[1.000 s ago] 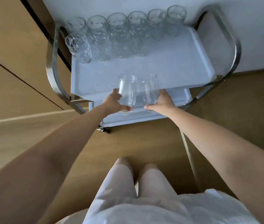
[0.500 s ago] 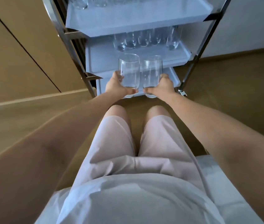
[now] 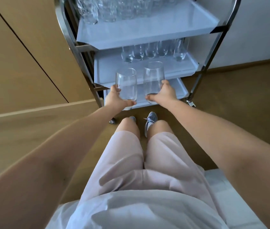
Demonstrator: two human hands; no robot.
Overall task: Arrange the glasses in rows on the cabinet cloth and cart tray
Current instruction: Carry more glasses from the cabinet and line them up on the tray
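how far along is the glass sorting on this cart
Done: a row of patterned clear glasses stands on the white top tray, and a row of smooth clear glasses at the back of the white middle tray. In hand: the left hand grips one smooth rounded tumbler, the right hand a second tumbler. Left: setting these two down, probably in front of the middle row.

No legible text, labels, brands or numbers in frame. Left glass [image 3: 127, 85] in left hand [image 3: 114, 100] and right glass [image 3: 153, 80] in right hand [image 3: 164, 95]: clear, no print visible. Cart tray [image 3: 147, 40] edges: plain white. Shoe [image 3: 151, 119]: too small to make out any logo.
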